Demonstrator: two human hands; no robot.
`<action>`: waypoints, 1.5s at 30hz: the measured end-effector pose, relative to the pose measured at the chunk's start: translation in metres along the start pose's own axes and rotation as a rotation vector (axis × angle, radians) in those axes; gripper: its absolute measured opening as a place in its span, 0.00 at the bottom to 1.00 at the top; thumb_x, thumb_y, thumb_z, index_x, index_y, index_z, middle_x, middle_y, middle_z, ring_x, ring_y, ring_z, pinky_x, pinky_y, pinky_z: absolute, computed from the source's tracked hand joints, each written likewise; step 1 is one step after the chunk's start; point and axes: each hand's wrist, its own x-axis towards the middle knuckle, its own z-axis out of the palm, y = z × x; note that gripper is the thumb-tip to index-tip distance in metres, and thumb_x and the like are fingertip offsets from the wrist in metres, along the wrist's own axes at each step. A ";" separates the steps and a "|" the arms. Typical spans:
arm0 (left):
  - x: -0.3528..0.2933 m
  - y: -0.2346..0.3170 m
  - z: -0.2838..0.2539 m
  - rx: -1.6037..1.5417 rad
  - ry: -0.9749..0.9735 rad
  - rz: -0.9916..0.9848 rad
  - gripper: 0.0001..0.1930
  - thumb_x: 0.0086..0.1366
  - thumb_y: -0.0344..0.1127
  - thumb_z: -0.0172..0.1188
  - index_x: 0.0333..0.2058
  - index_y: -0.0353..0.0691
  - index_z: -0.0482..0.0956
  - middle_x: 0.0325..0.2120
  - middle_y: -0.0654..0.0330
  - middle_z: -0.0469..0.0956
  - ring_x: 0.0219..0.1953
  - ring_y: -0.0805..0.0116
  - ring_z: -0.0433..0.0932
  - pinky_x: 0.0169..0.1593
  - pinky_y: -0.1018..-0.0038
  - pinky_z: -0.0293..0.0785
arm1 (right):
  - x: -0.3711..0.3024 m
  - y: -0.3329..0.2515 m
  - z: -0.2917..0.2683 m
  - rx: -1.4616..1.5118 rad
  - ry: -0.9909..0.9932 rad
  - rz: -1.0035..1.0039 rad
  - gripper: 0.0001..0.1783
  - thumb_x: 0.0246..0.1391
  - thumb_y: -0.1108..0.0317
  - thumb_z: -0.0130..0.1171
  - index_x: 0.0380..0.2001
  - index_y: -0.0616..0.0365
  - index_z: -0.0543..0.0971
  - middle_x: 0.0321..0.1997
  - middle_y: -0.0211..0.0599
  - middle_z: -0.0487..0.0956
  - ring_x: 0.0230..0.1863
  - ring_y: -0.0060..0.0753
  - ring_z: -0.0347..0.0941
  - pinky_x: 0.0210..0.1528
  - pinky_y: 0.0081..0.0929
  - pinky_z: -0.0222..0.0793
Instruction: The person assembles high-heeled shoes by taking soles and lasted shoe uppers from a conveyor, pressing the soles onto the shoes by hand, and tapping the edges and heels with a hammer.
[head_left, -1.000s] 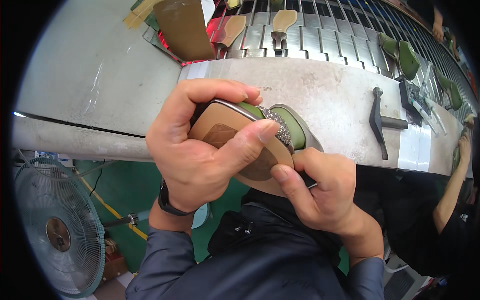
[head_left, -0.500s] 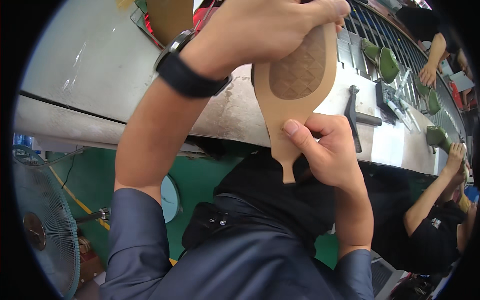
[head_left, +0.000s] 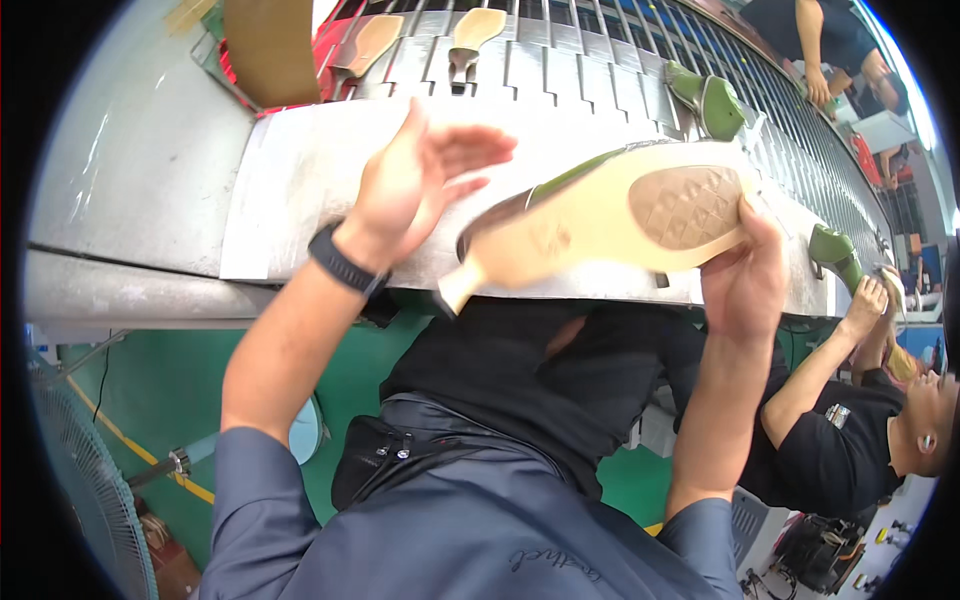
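Item: one heeled shoe with a smooth tan sole, a brown diamond-patterned oval inset and a green upper (head_left: 570,225), held sole-up above the bench's front edge, its slim heel pointing to the lower left. Handling, as judged: light enough for one hand; stiff along the sole; smooth tan surface probably a little slippery, the patterned oval less so; narrow heel the likeliest part to suffer from a knock. Best hold: the broad toe end, thumb on the rim and fingers behind, or the waist of the sole; not the heel. Hands, two: the right hand (head_left: 745,275) closed on the toe end, thumb over the sole's edge; the left hand (head_left: 395,195) blurred, empty, fingers spread, near the heel end but apart from it. Wristband, black, one (head_left: 345,262), at the left wrist. Beneath: one pale, worn bench top (head_left: 310,180). Beyond: one metal slatted conveyor (head_left: 560,75), bearing two upright tan sole-shaped pieces (head_left: 478,32) and, farther right, two green shoe-shaped pieces (head_left: 838,257) that can be made out. Brown upright panel, one (head_left: 268,50), at the far left. Co-workers, at least two: the nearer one's hand (head_left: 866,305) beside the farther green piece, its hold too small to tell.
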 end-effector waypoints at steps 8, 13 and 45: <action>0.014 -0.027 0.027 0.330 0.386 0.475 0.41 0.82 0.61 0.29 0.46 0.30 0.84 0.35 0.60 0.85 0.40 0.74 0.81 0.50 0.75 0.75 | -0.115 0.086 -0.031 0.166 -0.173 0.297 0.32 0.59 0.67 0.64 0.63 0.67 0.69 0.66 0.50 0.75 0.56 0.41 0.81 0.59 0.36 0.78; 0.031 -0.003 0.034 0.822 -0.193 0.638 0.47 0.79 0.69 0.24 0.40 0.30 0.84 0.35 0.56 0.83 0.40 0.67 0.80 0.49 0.72 0.74 | -0.085 0.069 0.004 -0.737 -0.275 -0.290 0.33 0.53 0.76 0.71 0.62 0.65 0.74 0.41 0.40 0.82 0.40 0.25 0.79 0.43 0.24 0.76; 0.033 -0.007 0.041 0.910 -0.295 0.644 0.55 0.72 0.76 0.15 0.40 0.33 0.86 0.40 0.52 0.83 0.43 0.62 0.81 0.50 0.68 0.75 | -0.035 0.029 0.063 0.208 -0.365 0.706 0.21 0.70 0.59 0.52 0.47 0.71 0.79 0.29 0.46 0.83 0.19 0.28 0.77 0.27 0.23 0.77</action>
